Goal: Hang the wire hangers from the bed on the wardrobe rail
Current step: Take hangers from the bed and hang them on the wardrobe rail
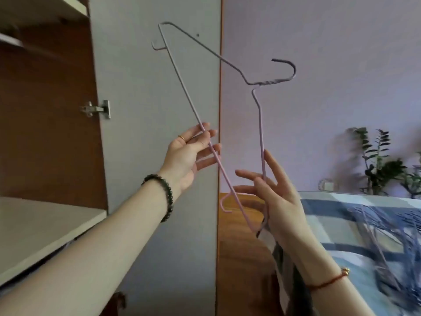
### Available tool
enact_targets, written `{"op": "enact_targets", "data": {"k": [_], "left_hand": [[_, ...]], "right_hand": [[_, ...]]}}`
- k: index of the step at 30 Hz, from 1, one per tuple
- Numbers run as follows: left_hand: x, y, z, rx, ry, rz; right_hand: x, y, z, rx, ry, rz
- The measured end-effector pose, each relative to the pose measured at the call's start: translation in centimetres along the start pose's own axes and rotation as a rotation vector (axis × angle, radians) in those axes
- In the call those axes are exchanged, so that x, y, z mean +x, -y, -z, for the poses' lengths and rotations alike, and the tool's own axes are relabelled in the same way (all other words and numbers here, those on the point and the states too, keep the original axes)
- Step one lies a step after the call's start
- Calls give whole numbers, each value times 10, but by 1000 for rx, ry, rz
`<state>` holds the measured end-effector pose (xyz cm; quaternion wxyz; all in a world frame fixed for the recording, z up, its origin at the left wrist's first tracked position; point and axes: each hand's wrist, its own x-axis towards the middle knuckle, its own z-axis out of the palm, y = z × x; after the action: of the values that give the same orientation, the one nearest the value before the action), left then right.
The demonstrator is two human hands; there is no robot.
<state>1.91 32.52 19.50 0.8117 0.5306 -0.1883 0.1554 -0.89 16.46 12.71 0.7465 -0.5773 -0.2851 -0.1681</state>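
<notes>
The pale pink wire hanger (268, 82) is held up in the air in the middle of the view, in front of the open wardrobe door's edge, well above the bed. It is turned on its side: the hook points right and the long straight bar runs from the upper left down to the lower right.

The left hand (192, 153) is raised with its palm in view and its fingers spread and nearly straight. The long bar lies across those fingers about halfway along its length; they touch and steady it without curling round it.

The right hand (274, 195) is lower and further right. It pinches the lower end of the hanger's shoulder wire between thumb and fingers, while its forefinger is stretched up along the wire.

A dark bead bracelet (164, 195) circles the left wrist, and a red cord (328, 281) circles the right wrist.

Behind the hanger on the left stands the grey wardrobe door (141, 106), swung open, with a metal hinge (96, 109) at its left edge and brown panelling beyond it. A pale shelf (41, 226) juts out at the near left.

To the right is the bed (337, 213), covered in a blue and white check. A blurred pile of hangers (380, 236) lies on it. A leafy plant (380, 165) stands at the far right against the lilac wall.
</notes>
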Motion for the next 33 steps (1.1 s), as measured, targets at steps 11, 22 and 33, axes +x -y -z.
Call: {"op": "enact_targets", "data": {"k": [11, 22, 33], "left_hand": [[-30, -133, 173, 71, -403, -178], [-67, -238, 295, 98, -717, -323], [-80, -331, 376, 124, -859, -399]], "right_hand": [[37, -28, -192, 168, 368, -72], [61, -13, -370, 233, 595, 10], [84, 34, -528, 17, 633, 321]]}}
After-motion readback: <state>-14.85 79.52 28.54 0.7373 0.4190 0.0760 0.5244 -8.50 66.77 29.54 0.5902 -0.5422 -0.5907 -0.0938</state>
